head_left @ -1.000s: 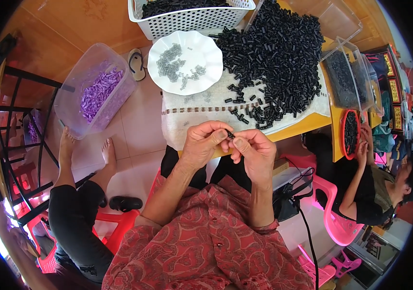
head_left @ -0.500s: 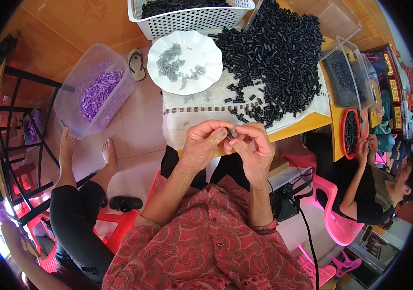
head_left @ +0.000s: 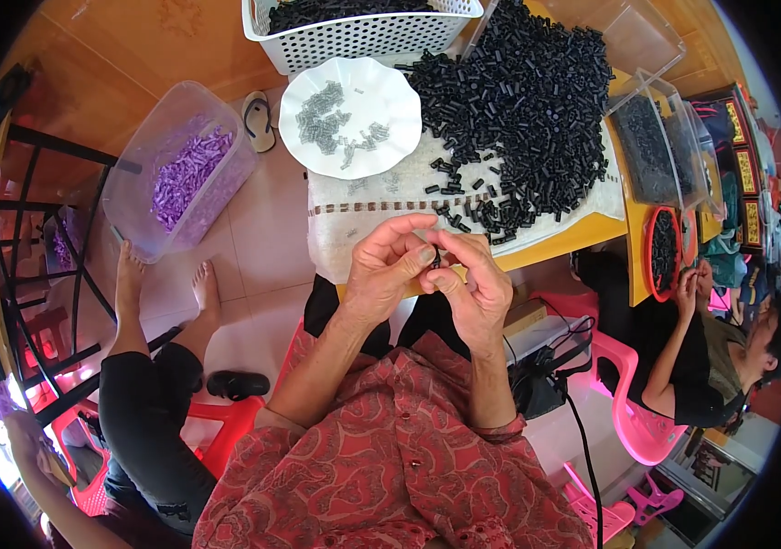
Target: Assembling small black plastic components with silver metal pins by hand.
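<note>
Pinching one small black cylindrical piece (head_left: pixel 436 261) between left hand (head_left: pixel 390 265) and right hand (head_left: pixel 475 285), both narrowed (white scalloped round plate (head_left: pixel 392 102) far left).

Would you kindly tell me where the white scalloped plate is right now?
In the head view, the white scalloped plate sits left of the heap of small black cylindrical pieces, just below the white perforated basket.
</note>
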A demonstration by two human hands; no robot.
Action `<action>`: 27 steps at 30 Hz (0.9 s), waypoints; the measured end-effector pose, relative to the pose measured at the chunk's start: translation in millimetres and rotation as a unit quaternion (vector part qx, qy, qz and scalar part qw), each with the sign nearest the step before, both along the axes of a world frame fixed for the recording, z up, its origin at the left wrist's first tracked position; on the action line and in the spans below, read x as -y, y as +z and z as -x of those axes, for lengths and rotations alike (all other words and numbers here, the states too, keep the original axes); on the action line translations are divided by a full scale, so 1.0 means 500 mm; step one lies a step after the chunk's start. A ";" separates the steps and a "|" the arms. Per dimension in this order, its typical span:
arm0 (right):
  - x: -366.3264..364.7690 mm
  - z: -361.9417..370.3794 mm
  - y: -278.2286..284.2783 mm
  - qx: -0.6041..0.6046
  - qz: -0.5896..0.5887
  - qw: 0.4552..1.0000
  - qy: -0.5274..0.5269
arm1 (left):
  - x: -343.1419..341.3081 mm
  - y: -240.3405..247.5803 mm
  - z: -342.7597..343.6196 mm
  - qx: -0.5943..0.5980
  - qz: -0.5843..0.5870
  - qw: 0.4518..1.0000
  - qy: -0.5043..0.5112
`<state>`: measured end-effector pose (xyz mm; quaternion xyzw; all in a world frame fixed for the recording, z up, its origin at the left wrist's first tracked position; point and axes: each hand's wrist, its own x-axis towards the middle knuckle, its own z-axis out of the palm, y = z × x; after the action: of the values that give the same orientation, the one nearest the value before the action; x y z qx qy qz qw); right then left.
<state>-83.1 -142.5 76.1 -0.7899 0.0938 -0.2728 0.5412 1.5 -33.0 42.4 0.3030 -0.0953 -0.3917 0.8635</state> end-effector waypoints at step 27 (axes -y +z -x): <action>-0.026 0.011 -0.019 0.059 -0.233 0.970 -0.039 | -0.018 0.017 -0.003 0.226 -0.095 0.969 -0.005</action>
<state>-88.7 -129.4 66.5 -0.6202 0.1533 -0.3102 0.7040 3.1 -24.0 50.8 0.4641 -0.2522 -0.3250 0.7845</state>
